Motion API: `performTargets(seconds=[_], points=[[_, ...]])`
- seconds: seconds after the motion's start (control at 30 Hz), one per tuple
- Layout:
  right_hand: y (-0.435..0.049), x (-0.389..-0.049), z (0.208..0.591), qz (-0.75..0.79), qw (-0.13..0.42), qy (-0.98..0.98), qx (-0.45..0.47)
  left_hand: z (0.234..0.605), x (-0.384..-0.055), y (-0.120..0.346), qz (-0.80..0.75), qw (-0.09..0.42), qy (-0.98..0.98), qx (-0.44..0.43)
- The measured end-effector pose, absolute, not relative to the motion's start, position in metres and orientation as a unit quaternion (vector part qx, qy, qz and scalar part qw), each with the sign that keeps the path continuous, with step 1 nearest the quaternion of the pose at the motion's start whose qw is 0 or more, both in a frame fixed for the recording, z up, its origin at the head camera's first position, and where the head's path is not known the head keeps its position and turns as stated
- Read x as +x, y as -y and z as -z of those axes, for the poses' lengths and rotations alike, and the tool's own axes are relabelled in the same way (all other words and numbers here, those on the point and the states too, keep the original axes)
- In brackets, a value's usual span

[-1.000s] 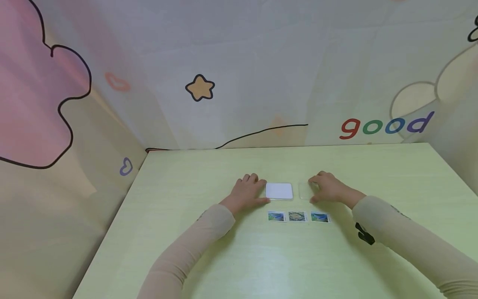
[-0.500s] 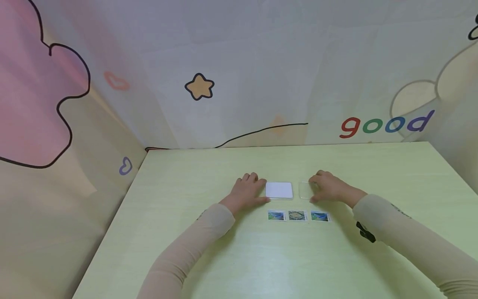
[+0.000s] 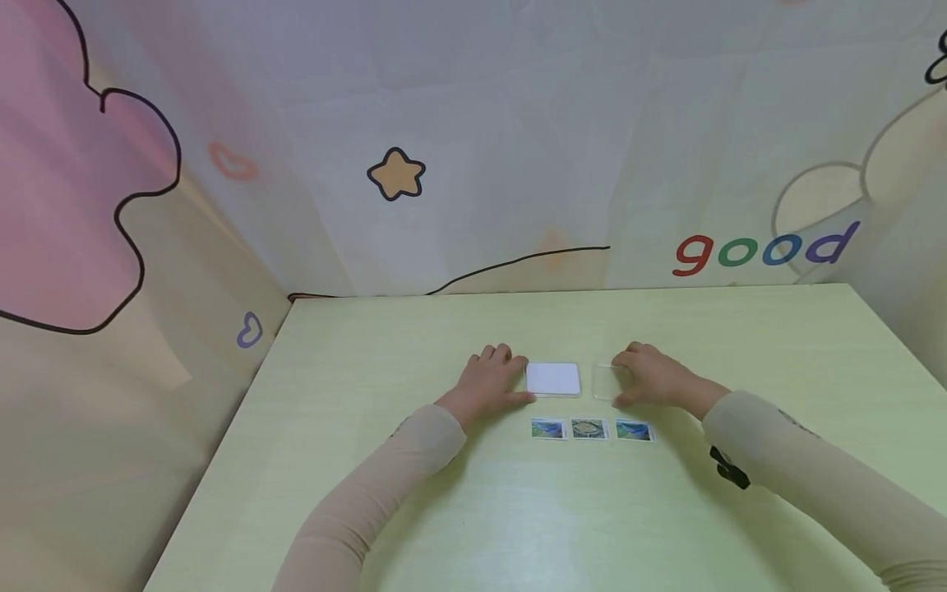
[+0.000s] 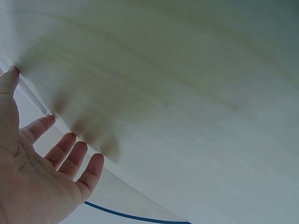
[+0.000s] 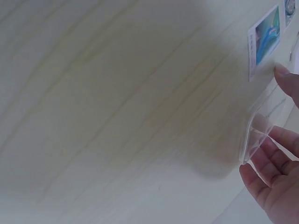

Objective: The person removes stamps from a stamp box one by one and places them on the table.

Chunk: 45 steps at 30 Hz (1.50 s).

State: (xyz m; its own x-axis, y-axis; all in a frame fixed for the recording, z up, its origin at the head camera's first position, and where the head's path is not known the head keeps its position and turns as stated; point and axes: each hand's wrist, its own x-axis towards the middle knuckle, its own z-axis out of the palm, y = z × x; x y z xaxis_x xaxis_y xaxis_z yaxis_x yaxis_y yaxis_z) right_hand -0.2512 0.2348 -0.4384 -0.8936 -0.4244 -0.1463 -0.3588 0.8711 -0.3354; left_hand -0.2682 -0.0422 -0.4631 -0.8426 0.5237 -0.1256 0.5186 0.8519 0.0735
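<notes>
A flat white rectangle in a thin clear case (image 3: 552,379) lies on the table in the head view. My left hand (image 3: 488,380) holds it at its left end, thumb at the near corner and index finger at the far one. Just right of it, my right hand (image 3: 651,376) holds a clear plastic cover (image 3: 604,382) between thumb and fingers. In the right wrist view the fingertips are along the edge of this clear cover (image 5: 257,133). Three small picture cards lie in a row nearer the person: a left card (image 3: 548,429), a middle card (image 3: 588,429) and a right card (image 3: 634,430).
The pale wooden table (image 3: 473,510) meets a printed cloth backdrop (image 3: 518,148) at its far edge. More cloth hangs along the left side. A small black bow-like piece (image 3: 729,469) shows beside the right sleeve (image 3: 799,460).
The right hand has shifted very slightly, and the clear cover sits a touch further right. The left hand, white rectangle and three cards stay in place.
</notes>
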Motion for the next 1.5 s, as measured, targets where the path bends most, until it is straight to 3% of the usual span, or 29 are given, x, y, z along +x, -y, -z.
performTargets(seconds=[1.5], points=[[-0.246,-0.239,0.427,0.150,0.088,-0.961,-0.217,0.463,-0.266,0.042,-0.015,0.064,-0.959,0.277]])
